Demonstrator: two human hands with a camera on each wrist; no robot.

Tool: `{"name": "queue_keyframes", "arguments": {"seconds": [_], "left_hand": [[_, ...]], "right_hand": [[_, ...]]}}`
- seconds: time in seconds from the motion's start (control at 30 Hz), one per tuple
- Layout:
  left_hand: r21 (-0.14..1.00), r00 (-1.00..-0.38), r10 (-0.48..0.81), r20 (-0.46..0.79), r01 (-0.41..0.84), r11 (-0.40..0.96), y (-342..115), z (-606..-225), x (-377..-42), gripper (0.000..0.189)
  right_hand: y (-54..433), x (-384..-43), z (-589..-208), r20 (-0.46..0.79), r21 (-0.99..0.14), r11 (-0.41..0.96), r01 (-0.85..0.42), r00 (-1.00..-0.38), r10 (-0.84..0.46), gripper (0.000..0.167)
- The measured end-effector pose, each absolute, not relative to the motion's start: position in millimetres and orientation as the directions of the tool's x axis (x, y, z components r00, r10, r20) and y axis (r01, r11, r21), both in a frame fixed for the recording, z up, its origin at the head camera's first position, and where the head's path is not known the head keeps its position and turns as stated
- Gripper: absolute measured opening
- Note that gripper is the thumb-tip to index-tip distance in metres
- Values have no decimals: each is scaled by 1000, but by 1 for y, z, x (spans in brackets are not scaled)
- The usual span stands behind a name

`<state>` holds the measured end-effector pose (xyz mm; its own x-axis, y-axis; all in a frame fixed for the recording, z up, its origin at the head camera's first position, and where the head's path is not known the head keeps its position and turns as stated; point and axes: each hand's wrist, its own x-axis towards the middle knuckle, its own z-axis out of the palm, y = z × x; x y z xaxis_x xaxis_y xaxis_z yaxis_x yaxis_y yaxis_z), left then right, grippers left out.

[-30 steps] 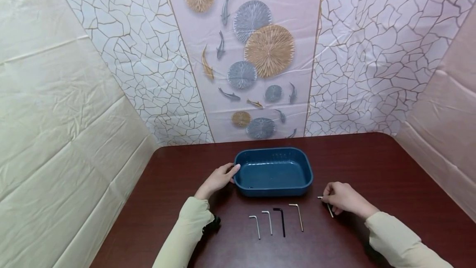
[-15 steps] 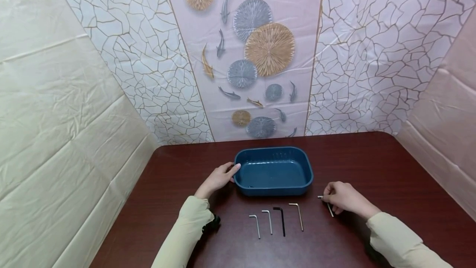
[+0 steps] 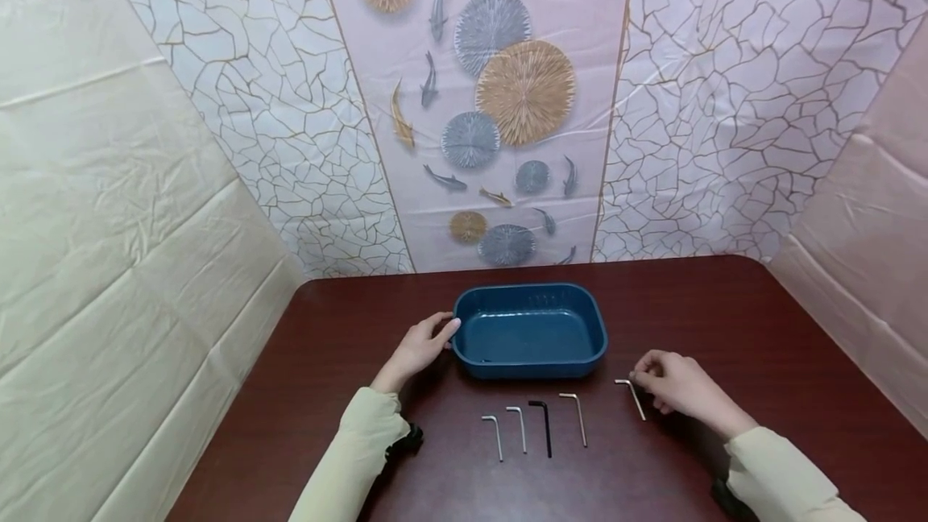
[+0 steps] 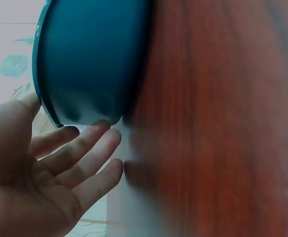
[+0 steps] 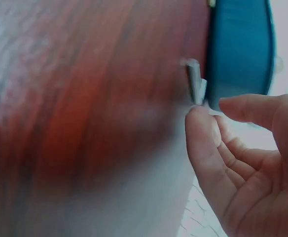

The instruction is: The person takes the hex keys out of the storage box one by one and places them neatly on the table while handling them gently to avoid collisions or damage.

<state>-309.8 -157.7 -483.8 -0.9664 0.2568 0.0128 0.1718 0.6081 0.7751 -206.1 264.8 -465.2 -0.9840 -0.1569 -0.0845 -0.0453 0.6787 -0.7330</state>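
In the head view, my left hand (image 3: pixel 420 345) holds the left end of a blue rectangular tray (image 3: pixel 529 369), thumb at the rim and the other fingers along the outer wall. The left wrist view shows those fingertips (image 4: pixel 102 126) right against the wall. My right hand (image 3: pixel 677 389) is just right of a silver hex key (image 3: pixel 636 401) lying on the table. In the right wrist view, a gap separates thumb and forefinger, and the hex key (image 5: pixel 196 81) shows just beyond the fingertip. No object is between those fingers.
Several more L-shaped hex keys lie in a row before the tray: two silver ones (image 3: pixel 497 437) (image 3: pixel 521 429), a black one (image 3: pixel 547 429) and a brassy one (image 3: pixel 581 420). The dark red table (image 3: pixel 326 329) meets a patterned cloth backdrop (image 3: pixel 522 103).
My right thumb and fingers have come off the silver hex key and moved slightly right, leaving it on the table in full view. The left hand stays at the tray.
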Motion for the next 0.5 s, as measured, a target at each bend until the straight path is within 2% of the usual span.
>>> {"name": "queue_keyframes", "arguments": {"seconds": [0.17, 0.3, 0.5], "left_hand": [[754, -972, 162, 170, 234, 614, -176, -470, -298, 47], [689, -951, 99, 294, 283, 668, -194, -444, -292, 43], [613, -916, 77, 394, 324, 721, -204, -408, -290, 47]], "right_hand": [[275, -205, -440, 43, -688, 717, -116, -992, -120, 20], [282, -206, -410, 137, -650, 745, -151, -987, -80, 27], [281, -212, -378, 263, -597, 775, -207, -963, -54, 27]]}}
